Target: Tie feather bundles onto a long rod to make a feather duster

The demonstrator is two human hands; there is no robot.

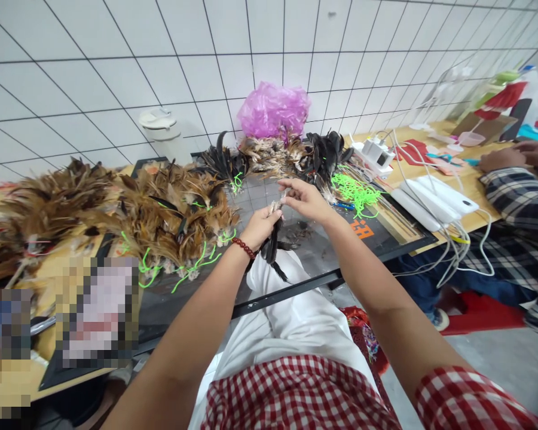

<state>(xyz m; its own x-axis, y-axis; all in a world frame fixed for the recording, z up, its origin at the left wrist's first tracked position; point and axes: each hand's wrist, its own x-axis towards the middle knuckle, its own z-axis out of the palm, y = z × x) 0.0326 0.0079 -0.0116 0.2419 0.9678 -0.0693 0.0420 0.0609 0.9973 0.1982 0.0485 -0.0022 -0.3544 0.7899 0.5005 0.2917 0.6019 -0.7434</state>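
A small bunch of black feathers [272,243] hangs downward from my left hand [262,227], whose fingers are closed around the pale quill ends. My right hand [305,200] meets it at those quills, thumb and fingers pinched together; what lies between them is too small to make out. Both hands are above the dark board [305,263] near its front edge. Just beyond them lie a heap of loose brownish feathers [269,155] and two piles of black feathers, one at the left [224,160] and one at the right [327,152]. Bright green cords [356,191] lie right of my hands.
Brown feather bundles [179,215], several with green ties, cover the left side. A pink plastic bag [275,110] and a white lidded bin [159,125] stand by the tiled wall. White chargers [379,152] and cables are at the right, where another person's hands [504,158] work.
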